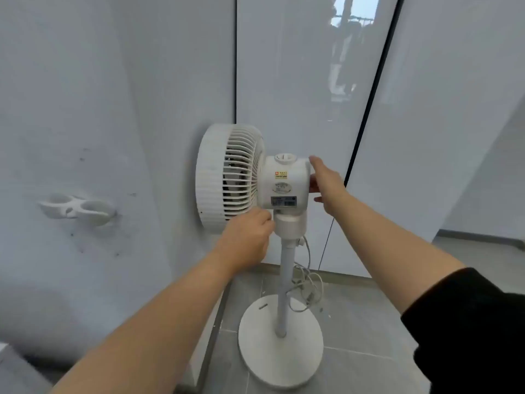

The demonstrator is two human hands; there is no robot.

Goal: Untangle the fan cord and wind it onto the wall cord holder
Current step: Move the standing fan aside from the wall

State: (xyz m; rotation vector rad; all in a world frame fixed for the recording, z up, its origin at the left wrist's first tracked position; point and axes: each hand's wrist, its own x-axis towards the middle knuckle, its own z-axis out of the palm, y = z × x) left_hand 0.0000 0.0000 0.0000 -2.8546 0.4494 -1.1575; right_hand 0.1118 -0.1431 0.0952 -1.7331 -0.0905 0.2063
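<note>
A white pedestal fan (pixel 227 174) stands on a round base (pixel 279 356) with its head facing left toward the wall. Its white cord (pixel 308 282) hangs in tangled loops around the pole, just above the base. My left hand (pixel 247 240) is curled against the fan's neck, below the motor housing (pixel 285 184). My right hand (pixel 326 184) grips the right end of the motor housing, fingers spread around it. A white double-loop cord holder (pixel 75 207) sticks out of the wall at the left, with nothing wound on it.
The grey wall (pixel 85 109) on the left is scuffed. Glossy white panels (pixel 284 66) with dark seams stand behind the fan. The floor (pixel 369 322) is grey tile. A grey object's corner (pixel 11 365) shows at the bottom left.
</note>
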